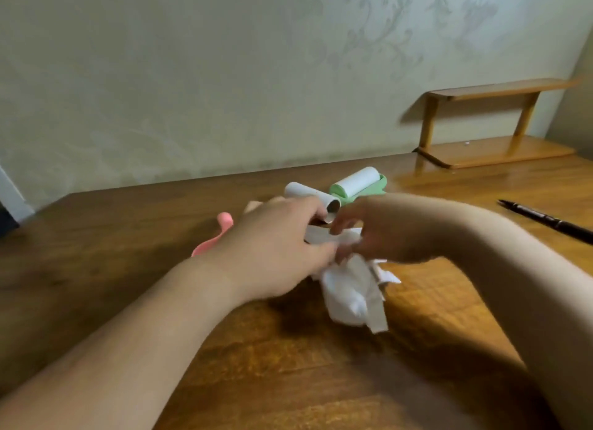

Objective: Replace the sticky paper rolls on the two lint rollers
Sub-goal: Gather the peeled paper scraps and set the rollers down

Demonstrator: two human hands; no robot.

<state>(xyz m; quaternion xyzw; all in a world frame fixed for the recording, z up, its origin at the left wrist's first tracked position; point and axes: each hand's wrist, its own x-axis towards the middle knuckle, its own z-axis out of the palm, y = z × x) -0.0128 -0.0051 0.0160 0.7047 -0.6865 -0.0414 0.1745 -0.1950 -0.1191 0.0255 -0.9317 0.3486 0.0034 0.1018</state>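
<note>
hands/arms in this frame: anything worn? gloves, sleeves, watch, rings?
The left hand and right hand are bare, with no gloves. No watch, bracelet or ring shows, though motion blur could hide a thin ring. Both forearms are bare to the frame edge, with no sleeves in view.

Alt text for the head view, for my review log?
The left hand and right hand grip crumpled white paper over a wooden table, the left covering a pink lint roller. Behind lie a loose roll and a green lint roller; a pen lies to the right.
</note>
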